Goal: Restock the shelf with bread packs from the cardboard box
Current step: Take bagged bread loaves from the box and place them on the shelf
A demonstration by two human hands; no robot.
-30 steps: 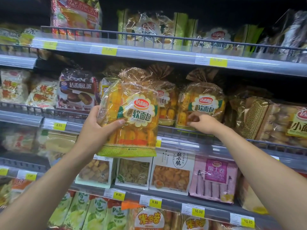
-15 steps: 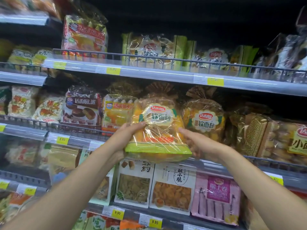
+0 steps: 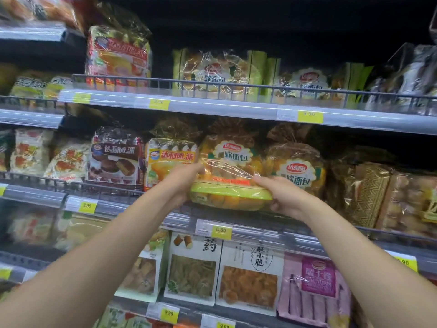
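Bread pack (image 3: 230, 176) sits at the shelf (image 3: 260, 224) lip, centre frame, left hand (image 3: 182, 183) gripping its 9 o'clock edge, right hand (image 3: 282, 197) its 4 o'clock corner. Best push it level, straight back, beside the matching pack (image 3: 298, 169) at 3 o'clock, label forward.

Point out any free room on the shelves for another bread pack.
Little is free. The middle shelf is packed edge to edge; the bread pack, held by the left hand and right hand, fills its slot between the orange pie pack and another bread pack. On the top shelf, a dark gap separates the red pack from the green-edged pack.
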